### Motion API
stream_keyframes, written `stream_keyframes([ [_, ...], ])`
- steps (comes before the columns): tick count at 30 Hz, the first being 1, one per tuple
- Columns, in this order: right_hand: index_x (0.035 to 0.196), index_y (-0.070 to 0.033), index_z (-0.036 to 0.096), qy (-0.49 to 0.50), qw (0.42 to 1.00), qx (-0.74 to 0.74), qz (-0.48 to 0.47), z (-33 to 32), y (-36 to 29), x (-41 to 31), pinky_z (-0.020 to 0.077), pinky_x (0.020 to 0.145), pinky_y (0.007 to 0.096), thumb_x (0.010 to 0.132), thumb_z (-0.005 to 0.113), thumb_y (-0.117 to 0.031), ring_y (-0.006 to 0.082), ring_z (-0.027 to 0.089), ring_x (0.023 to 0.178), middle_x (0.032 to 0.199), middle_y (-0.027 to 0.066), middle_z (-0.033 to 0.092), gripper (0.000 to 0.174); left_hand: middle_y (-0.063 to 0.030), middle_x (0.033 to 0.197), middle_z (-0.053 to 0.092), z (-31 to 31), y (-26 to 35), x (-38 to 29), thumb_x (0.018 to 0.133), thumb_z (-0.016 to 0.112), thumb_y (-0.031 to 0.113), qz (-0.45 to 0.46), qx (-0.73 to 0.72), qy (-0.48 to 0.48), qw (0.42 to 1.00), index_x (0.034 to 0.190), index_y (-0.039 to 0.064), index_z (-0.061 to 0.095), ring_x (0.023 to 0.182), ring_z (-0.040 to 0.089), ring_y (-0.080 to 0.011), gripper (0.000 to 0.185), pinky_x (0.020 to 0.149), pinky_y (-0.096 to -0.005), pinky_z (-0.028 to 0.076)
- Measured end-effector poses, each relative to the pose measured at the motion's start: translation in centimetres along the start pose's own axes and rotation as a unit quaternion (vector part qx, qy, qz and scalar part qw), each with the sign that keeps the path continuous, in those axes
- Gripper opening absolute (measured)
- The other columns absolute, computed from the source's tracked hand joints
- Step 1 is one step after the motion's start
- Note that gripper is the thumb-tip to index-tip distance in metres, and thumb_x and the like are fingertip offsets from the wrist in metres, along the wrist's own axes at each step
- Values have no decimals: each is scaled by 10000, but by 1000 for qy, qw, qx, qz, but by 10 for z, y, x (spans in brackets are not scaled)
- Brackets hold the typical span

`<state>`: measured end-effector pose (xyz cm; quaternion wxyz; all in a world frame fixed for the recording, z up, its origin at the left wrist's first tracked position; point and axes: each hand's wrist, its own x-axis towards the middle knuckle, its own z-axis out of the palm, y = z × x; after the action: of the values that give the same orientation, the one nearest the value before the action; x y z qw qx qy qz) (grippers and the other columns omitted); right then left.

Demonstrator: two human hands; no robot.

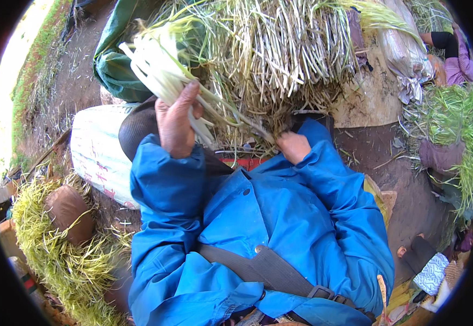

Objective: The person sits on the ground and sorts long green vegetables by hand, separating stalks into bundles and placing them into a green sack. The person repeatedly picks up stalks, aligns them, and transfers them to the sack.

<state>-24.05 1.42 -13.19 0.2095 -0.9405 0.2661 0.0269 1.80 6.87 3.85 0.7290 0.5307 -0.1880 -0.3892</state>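
My left hand (179, 120) grips a bunch of pale green-white vegetable stalks (155, 61), tilted up to the left and partly blurred. From this bunch a few thinner strands (240, 116) slant down to my right hand (295, 146), whose fingers are closed around their brownish end. What lies inside that fist is hidden. Just beyond both hands rises a big heap of unsorted stalks (285, 53), with dirty, root-like ends towards me. Something red (250, 164) shows low between the hands, in front of my blue jacket (236, 220).
On the left stand a white woven sack (102, 155) with printed writing and a green cloth or tarp (118, 73). Yellow-green leaves (61, 261) are piled at lower left. To the right are another green pile (440, 106), a person's purple sleeve (462, 61) and brown ground (395, 175).
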Motion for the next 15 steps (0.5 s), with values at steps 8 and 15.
stream_keyframes([
  [8,998,-32,597,244,902,349,-76,-99,-47,51,470,601,335,762,634,-376,288,595,716,816,157,600,419,18,636,558,9,-11,-9,790,660,152,-4,130,-53,990,806,49,624,493,437,-47,111,437,-195,331],
  [15,895,22,604,230,779,579,-65,-125,-85,105,405,575,218,772,667,-139,75,483,636,778,44,560,212,36,706,585,12,-33,-20,803,646,128,-66,120,-76,988,872,55,633,584,475,-27,101,504,-178,362],
])
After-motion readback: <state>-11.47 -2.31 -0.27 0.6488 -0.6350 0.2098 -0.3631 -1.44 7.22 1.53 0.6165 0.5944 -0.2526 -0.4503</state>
